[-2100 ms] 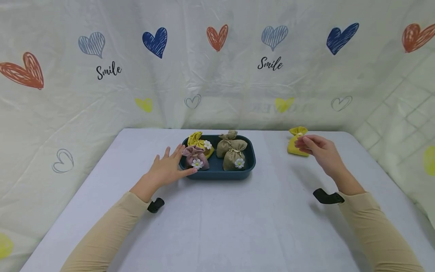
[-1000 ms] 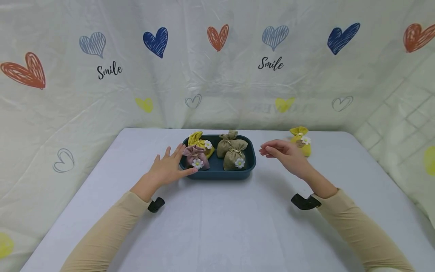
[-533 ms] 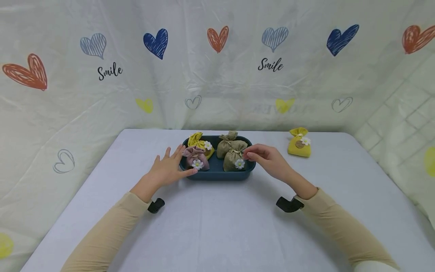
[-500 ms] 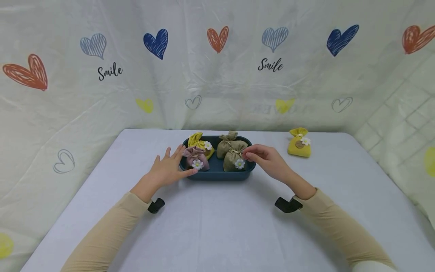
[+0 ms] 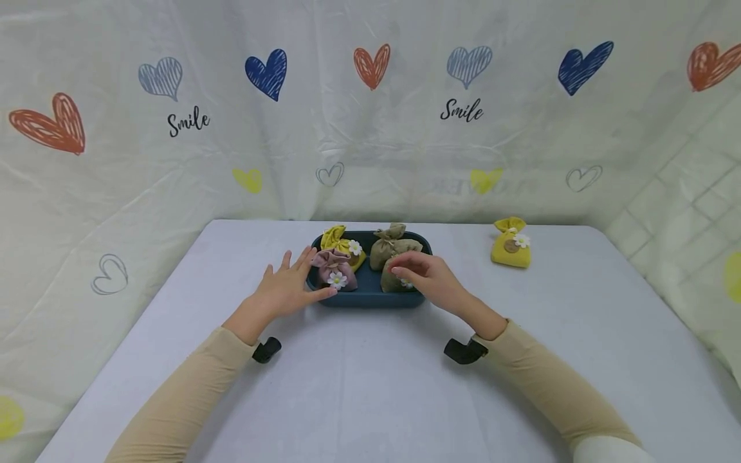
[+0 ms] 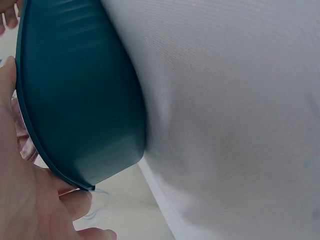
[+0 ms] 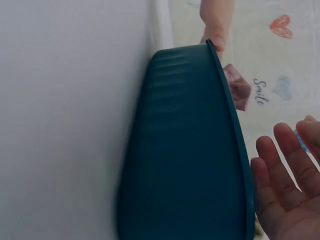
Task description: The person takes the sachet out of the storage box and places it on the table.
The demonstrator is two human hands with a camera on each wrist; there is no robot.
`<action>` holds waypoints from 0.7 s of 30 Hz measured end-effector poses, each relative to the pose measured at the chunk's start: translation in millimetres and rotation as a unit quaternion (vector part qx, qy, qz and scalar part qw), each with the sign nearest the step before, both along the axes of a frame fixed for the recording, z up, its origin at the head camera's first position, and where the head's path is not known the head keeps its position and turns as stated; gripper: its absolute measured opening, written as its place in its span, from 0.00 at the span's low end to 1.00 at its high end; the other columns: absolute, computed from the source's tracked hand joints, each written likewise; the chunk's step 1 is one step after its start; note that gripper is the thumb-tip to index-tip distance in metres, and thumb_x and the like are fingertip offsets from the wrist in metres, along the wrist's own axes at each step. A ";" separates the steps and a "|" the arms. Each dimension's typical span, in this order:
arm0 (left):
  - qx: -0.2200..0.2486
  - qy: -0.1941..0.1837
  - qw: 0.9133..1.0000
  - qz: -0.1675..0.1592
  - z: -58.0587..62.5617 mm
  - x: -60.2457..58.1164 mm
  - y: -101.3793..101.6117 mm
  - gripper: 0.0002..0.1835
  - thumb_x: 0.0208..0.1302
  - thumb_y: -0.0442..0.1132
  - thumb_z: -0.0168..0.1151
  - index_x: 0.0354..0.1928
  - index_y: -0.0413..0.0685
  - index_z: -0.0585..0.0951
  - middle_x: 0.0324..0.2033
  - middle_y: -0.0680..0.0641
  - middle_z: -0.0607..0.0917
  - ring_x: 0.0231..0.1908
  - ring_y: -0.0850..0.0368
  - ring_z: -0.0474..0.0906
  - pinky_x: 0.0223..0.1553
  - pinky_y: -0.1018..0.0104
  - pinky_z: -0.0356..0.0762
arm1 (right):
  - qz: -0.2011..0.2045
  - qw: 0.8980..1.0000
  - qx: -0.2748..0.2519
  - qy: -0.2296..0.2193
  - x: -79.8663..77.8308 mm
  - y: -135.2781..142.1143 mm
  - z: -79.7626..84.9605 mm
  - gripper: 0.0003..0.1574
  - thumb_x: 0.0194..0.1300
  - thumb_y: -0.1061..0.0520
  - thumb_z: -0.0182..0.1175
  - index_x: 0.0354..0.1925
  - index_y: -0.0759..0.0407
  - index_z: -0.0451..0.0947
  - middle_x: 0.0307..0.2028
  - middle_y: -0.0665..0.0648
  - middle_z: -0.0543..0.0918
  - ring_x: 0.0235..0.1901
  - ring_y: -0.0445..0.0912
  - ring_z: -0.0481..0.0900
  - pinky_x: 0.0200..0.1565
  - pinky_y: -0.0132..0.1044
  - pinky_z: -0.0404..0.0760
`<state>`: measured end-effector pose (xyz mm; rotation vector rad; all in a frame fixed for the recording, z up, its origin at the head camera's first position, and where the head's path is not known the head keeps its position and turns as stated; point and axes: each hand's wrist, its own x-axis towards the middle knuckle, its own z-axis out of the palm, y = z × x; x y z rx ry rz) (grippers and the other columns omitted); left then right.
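Note:
My left hand (image 5: 283, 289) rests with spread fingers on the left end of a dark blue-green tray (image 5: 370, 299); the left wrist view shows its fingertips along the rim. Beside it in the tray sit a pink drawstring pouch (image 5: 332, 260) with a white flower and a yellow drawstring pouch (image 5: 333, 238). My right hand (image 5: 437, 280) is over the tray's right end, its fingers loosely bent and seemingly holding nothing in the right wrist view. It partly covers the front olive drawstring pouch (image 5: 390, 283). Behind that stands another olive pouch (image 5: 380, 253).
A second yellow drawstring pouch (image 5: 503, 257) with a white flower stands on the white table (image 5: 370, 386), right of the tray near the back edge. A pale curtain (image 5: 405, 148) printed with hearts hangs behind the table.
My right hand has moved left from the yellow pouch on the table to above the front olive pouch, uncovering the yellow one. My left hand and the tray have stayed put.

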<state>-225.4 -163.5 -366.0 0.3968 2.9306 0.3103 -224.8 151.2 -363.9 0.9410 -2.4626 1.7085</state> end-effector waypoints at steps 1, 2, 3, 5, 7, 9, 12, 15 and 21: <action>0.001 -0.001 1.000 0.000 0.1 0.1 -0.1 0.59 0.65 0.78 0.50 0.83 0.48 0.44 0.82 0.44 0.44 0.78 0.31 0.38 0.69 0.24 0.42 | 0.002 1.000 -0.003 0.002 -0.4 -3.2 -0.8 0.13 0.75 0.64 0.60 0.53 0.72 0.82 0.47 0.63 0.87 0.49 0.59 0.85 0.50 0.36 0.83; 0.001 -0.002 1.000 0.000 0.1 0.1 -0.1 0.59 0.65 0.78 0.50 0.83 0.48 0.44 0.82 0.44 0.44 0.78 0.31 0.38 0.69 0.24 0.41 | 0.004 1.000 -0.005 0.004 -1.0 -6.2 -2.0 0.13 0.75 0.65 0.60 0.53 0.72 0.82 0.47 0.62 0.87 0.49 0.57 0.85 0.49 0.36 0.83; 0.001 -0.002 1.000 0.000 0.0 0.0 -0.3 0.59 0.65 0.78 0.50 0.83 0.48 0.44 0.82 0.44 0.44 0.78 0.31 0.38 0.69 0.24 0.41 | 0.005 1.000 -0.008 0.006 -1.5 -9.3 -3.0 0.13 0.74 0.65 0.60 0.53 0.71 0.82 0.47 0.62 0.87 0.48 0.56 0.85 0.49 0.36 0.83; 0.001 -0.001 1.000 -0.001 -0.6 -0.4 -0.6 0.59 0.65 0.78 0.50 0.83 0.48 0.44 0.82 0.44 0.44 0.78 0.31 0.38 0.69 0.24 0.42 | 0.012 1.000 -0.017 0.005 -2.1 -15.2 -4.6 0.13 0.74 0.66 0.61 0.53 0.73 0.82 0.47 0.63 0.87 0.49 0.55 0.86 0.50 0.37 0.84; 0.003 0.001 1.000 -0.002 -1.3 -1.2 -0.8 0.59 0.64 0.79 0.50 0.83 0.47 0.44 0.82 0.44 0.44 0.78 0.31 0.38 0.69 0.24 0.42 | 0.016 1.000 -0.026 0.000 -2.5 -20.3 -6.0 0.13 0.73 0.66 0.61 0.53 0.73 0.81 0.47 0.64 0.87 0.49 0.54 0.86 0.50 0.38 0.84; 0.003 0.002 1.000 -0.002 -1.5 -1.3 -0.8 0.59 0.64 0.79 0.50 0.83 0.47 0.45 0.82 0.44 0.45 0.78 0.31 0.38 0.69 0.24 0.42 | 0.016 0.999 -0.027 -0.002 -3.1 -24.5 -7.0 0.13 0.73 0.67 0.61 0.53 0.72 0.82 0.48 0.64 0.87 0.49 0.53 0.86 0.49 0.36 0.84; 0.005 0.001 1.000 -0.001 -0.5 -0.4 -0.5 0.60 0.64 0.79 0.50 0.83 0.47 0.45 0.82 0.44 0.45 0.78 0.31 0.38 0.69 0.24 0.42 | 0.010 1.000 -0.020 0.002 -4.1 -30.2 -6.7 0.13 0.73 0.66 0.62 0.53 0.71 0.82 0.48 0.63 0.87 0.48 0.52 0.86 0.48 0.35 0.84; 0.005 -0.002 1.000 -0.001 -0.1 0.1 -0.8 0.60 0.64 0.78 0.51 0.83 0.47 0.45 0.81 0.44 0.44 0.78 0.31 0.38 0.69 0.24 0.42 | 0.002 1.000 -0.011 0.010 -6.6 -35.3 -6.7 0.13 0.73 0.66 0.62 0.53 0.71 0.82 0.48 0.62 0.87 0.48 0.52 0.86 0.49 0.36 0.84; 0.006 0.001 1.000 -0.001 -0.3 -0.5 -1.5 0.59 0.64 0.78 0.51 0.83 0.47 0.44 0.81 0.44 0.44 0.78 0.31 0.39 0.69 0.24 0.43 | -0.008 1.000 0.002 -0.002 -14.4 -43.5 -8.4 0.16 0.71 0.65 0.65 0.54 0.73 0.81 0.49 0.64 0.86 0.50 0.55 0.85 0.52 0.41 0.84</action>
